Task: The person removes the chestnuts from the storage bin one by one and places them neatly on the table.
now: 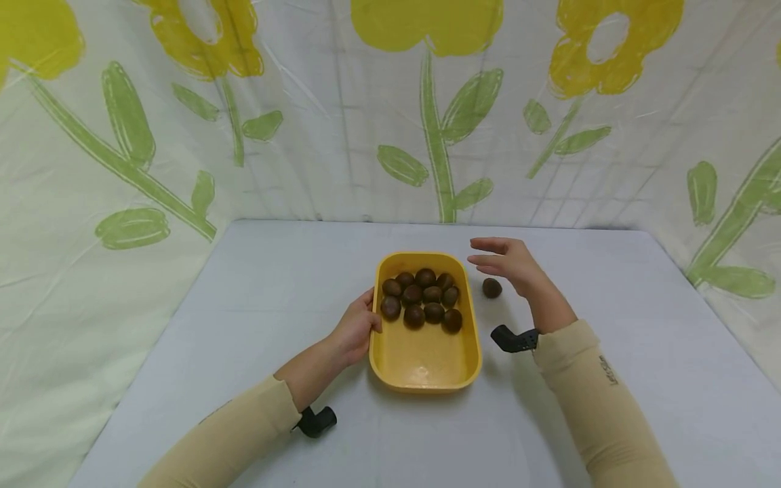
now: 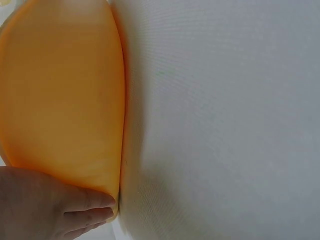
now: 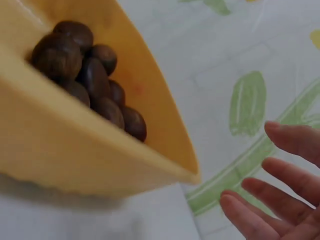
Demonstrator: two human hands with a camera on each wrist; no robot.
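Observation:
A yellow plastic tray (image 1: 421, 362) stands on the white table, with several brown chestnuts (image 1: 412, 294) gathered in its far half. My left hand (image 1: 354, 332) grips the tray's left side, thumb over the rim; in the left wrist view the fingers (image 2: 90, 200) lie along its outer wall. To the right of the tray, my right hand (image 1: 512, 268) is held in the air with fingers extended and nothing in them. Just below that hand, one loose chestnut (image 1: 491, 288) lies on the table. The right wrist view shows the right hand's spread fingers (image 3: 290, 175) apart from the tray.
The table (image 1: 274, 285) has a white cover. Behind it hangs a pale curtain (image 1: 317, 156) printed with yellow flowers and green leaves. A black wrist camera (image 1: 515, 339) sits at the right sleeve's cuff, and another black camera (image 1: 317, 421) at the left.

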